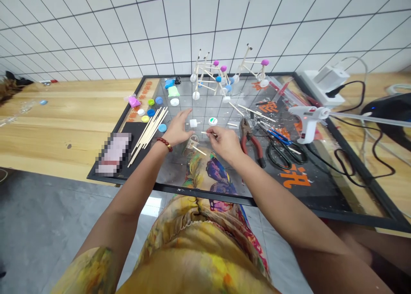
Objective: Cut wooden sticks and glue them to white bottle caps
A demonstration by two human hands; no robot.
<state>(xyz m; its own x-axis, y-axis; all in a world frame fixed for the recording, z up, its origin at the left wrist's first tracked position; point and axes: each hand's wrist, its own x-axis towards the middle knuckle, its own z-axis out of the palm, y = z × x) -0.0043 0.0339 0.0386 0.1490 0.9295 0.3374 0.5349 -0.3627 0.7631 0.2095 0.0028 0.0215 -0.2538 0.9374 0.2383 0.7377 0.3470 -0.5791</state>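
Observation:
My right hand [225, 143] is closed in a pinch on a short wooden stick [204, 133], whose pale end sticks out to the left. My left hand [177, 128] is open above the glass panel, thumb and fingers apart around the near side of a small white cylinder [193, 123]. That cylinder appears to have a short stick through it. A white round cap with a green mark [212, 121] lies just beyond my right hand. Below and between the hands are a roll of clear tape [193, 140] and another short stick [199, 151].
Stick frames with coloured balls [215, 77] stand at the back. Long sticks [149, 133] and coloured caps [159, 100] lie left. To the right are pliers [247, 137], black-handled scissors [282, 152], a white glue gun [310, 118], a power strip [316, 90] and loose cables.

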